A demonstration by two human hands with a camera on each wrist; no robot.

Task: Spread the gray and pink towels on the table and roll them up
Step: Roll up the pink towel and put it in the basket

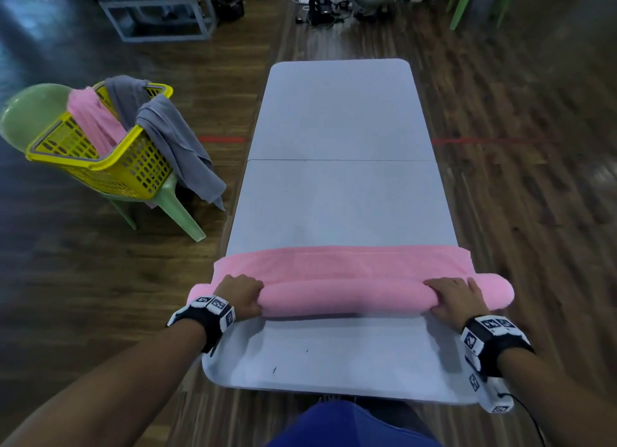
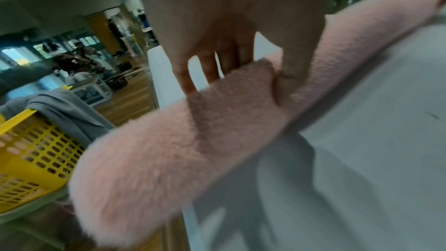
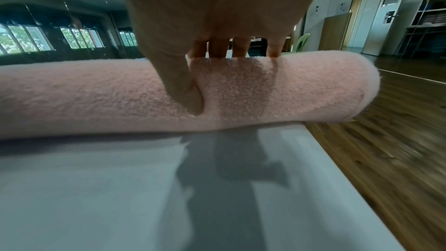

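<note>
A pink towel [image 1: 347,296] lies across the near part of the grey table [image 1: 340,196], mostly rolled into a thick tube, with a flat strip [image 1: 350,261] still spread beyond the roll. My left hand [image 1: 242,294] grips the roll near its left end, fingers over the top and thumb on the near side [image 2: 241,79]. My right hand [image 1: 455,296] grips it near the right end the same way [image 3: 231,68]. Both ends of the roll stick out past the table's sides. Gray towels [image 1: 173,136] hang over a yellow basket [image 1: 110,153] at the left.
The yellow basket sits on a green plastic chair [image 1: 160,203] left of the table and also holds another pink towel [image 1: 95,119]. The floor is dark wood. A grey metal frame [image 1: 157,12] and cables lie far back. Another green chair [image 1: 474,2] stands at top right.
</note>
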